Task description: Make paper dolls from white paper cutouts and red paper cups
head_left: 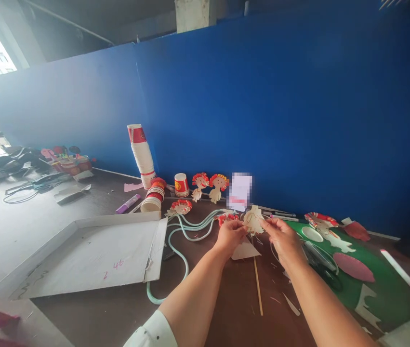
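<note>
A cream paper cut-out (253, 220), shaped like a small figure, is held up off the dark table between my two hands. My left hand (231, 238) pinches its left edge, and my right hand (283, 241) grips its right side between thumb and fingers. Just behind the left hand lies a red-fringed paper piece (227, 218), partly covered. Below the cut-out are a pale paper scrap (246, 250) and a thin wooden stick (258, 286). Two paper figures with red fringed heads, a left one (201, 185) and a right one (218, 187), lean against the blue wall.
An open white cardboard tray (92, 279) lies at left, near stacked paper cups (141, 156) and a purple marker (128, 204). A pale green cable (186, 260) winds beside it. On the right, a green mat (349, 299) carries dark-handled scissors (325, 272), a pink oval (354, 267) and scraps.
</note>
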`<action>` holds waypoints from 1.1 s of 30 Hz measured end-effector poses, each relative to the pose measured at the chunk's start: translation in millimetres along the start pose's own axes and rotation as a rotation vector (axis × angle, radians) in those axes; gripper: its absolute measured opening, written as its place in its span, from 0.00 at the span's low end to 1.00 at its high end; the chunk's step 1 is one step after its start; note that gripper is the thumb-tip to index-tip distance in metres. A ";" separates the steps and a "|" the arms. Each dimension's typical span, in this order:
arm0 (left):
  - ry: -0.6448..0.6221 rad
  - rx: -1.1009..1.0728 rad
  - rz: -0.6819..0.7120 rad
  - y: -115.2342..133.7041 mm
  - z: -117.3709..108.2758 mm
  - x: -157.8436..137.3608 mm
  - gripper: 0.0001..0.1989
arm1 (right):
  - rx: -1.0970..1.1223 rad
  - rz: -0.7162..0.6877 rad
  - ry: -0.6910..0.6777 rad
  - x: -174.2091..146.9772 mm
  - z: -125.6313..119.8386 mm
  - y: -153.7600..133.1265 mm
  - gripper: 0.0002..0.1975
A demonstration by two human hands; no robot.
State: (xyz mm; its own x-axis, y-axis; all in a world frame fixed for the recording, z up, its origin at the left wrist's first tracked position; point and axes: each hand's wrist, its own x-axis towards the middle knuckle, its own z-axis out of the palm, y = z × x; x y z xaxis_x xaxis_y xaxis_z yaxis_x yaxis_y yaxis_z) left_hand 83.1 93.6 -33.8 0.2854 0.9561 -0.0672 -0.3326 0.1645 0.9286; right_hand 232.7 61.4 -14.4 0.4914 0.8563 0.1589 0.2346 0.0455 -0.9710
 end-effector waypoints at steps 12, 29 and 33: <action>0.019 0.034 -0.022 4.6 1.7 -4.3 0.13 | 0.250 0.133 -0.002 -4.3 5.6 -7.5 0.19; -0.011 0.070 -0.021 11.2 5.2 -10.9 0.15 | 0.314 0.167 0.015 -11.0 14.5 -11.2 0.22; -0.015 0.078 -0.022 8.9 3.7 -9.6 0.15 | 0.316 0.169 0.030 -10.6 15.2 -11.2 0.21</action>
State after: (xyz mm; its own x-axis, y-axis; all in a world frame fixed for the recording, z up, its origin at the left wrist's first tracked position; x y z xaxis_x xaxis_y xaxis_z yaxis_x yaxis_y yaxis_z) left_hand 80.7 85.0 -23.6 0.3057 0.9485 -0.0831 -0.2549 0.1656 0.9527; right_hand 212.1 59.6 -7.8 0.5261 0.8504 -0.0076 -0.1207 0.0659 -0.9905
